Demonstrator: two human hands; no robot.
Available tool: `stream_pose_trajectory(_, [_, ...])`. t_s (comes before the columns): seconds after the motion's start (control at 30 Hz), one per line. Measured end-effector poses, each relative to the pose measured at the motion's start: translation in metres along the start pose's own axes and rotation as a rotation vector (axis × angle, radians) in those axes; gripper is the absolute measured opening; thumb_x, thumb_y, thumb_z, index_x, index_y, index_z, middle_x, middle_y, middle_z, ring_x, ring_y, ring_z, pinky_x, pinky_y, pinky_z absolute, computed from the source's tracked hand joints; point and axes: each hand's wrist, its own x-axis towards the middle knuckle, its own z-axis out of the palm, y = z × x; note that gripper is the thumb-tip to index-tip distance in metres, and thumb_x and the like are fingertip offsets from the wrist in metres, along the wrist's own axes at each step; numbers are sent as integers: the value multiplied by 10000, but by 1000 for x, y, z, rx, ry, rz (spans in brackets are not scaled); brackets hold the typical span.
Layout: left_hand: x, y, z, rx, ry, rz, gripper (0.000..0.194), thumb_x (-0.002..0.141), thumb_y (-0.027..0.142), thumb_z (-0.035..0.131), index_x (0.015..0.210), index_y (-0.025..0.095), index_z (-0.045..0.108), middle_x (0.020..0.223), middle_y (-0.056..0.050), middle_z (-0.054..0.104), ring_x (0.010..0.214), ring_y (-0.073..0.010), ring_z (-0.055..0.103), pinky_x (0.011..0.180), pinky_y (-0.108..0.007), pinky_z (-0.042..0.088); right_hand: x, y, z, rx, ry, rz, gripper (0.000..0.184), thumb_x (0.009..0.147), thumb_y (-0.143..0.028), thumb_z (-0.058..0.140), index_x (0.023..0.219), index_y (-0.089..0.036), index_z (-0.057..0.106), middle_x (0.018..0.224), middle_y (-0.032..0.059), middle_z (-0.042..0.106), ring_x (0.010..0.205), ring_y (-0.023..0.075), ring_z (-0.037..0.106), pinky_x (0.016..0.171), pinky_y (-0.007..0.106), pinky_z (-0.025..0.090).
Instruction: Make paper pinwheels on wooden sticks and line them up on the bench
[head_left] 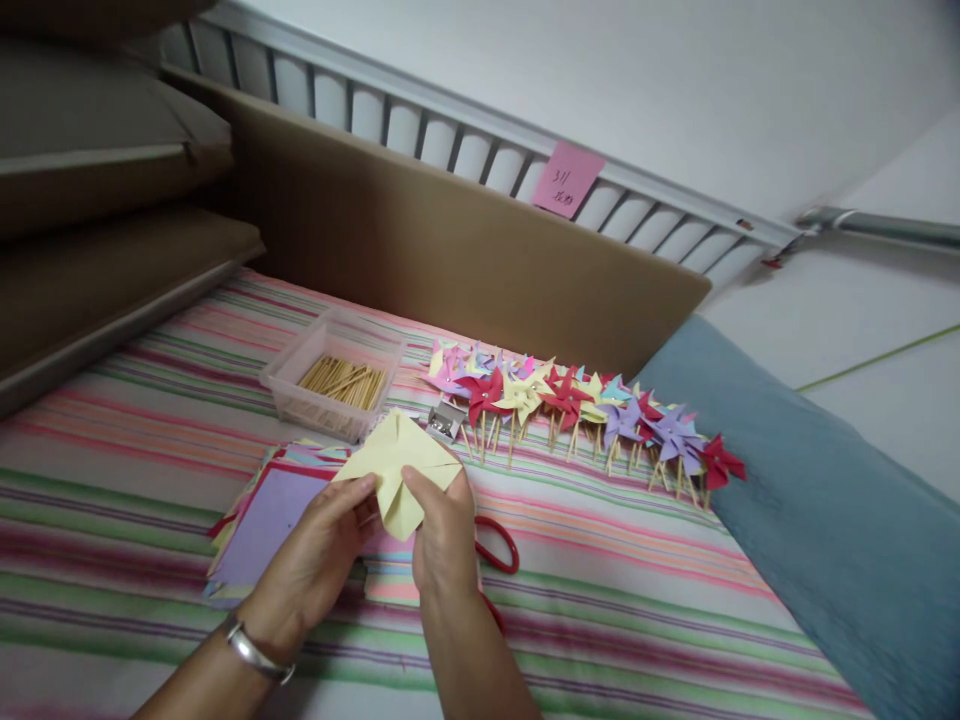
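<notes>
Between my two hands I hold a pale yellow paper square (pixel 394 455), cut in from its corners. My left hand (pixel 326 535) pinches its left lower edge, and a metal bracelet circles that wrist. With thumb on top, my right hand (pixel 446 535) grips the paper's right side; the fingers behind are hidden. Under and left of my hands lies a stack of coloured paper squares (pixel 274 510), purple on top. Red-handled scissors (pixel 497 545) lie just right of my right hand, their blades hidden. A small grey box (pixel 446 422) with tiny metal pieces stands behind the paper.
A clear plastic box (pixel 334 375) holds many thin wooden sticks (pixel 341 383). Finished paper pinwheels (pixel 566 395) on sticks lie in a long row at the back right. A brown board (pixel 450 240) leans against a radiator (pixel 405 125). Stacked brown packages (pixel 105 250) rise at the left.
</notes>
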Motion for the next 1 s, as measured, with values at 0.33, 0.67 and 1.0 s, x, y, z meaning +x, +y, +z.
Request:
stream_pose_trajectory(0.33, [-6, 4, 16, 39, 96, 79, 127, 597, 223, 814, 614, 134, 726, 591, -18, 695, 563, -119, 590, 595, -209, 473, -12, 14, 5, 0, -33, 63, 471, 655, -178, 737, 1092, -189, 562, 938, 76, 734, 825, 253, 692, 708, 373, 554])
stream_pose_trajectory(0.67, [5, 45, -11, -72, 227, 195, 175, 569, 93, 779, 737, 122, 740, 691, -31, 740, 645, -151, 664, 643, -225, 512, -11, 22, -13, -603, -160, -382, 296, 875, -278, 578, 1166, -232, 589, 821, 12, 634, 754, 165, 600, 738, 304, 497])
stream_pose_trajectory(1.0, [1, 46, -15, -66, 188, 145, 94, 552, 91, 786, 594, 131, 712, 611, -5, 703, 584, -120, 615, 570, -193, 478, -12, 19, -13, -875, -487, -628, 235, 859, -141, 572, 976, -267, 732, 816, 31, 610, 780, 178, 603, 696, 282, 474])
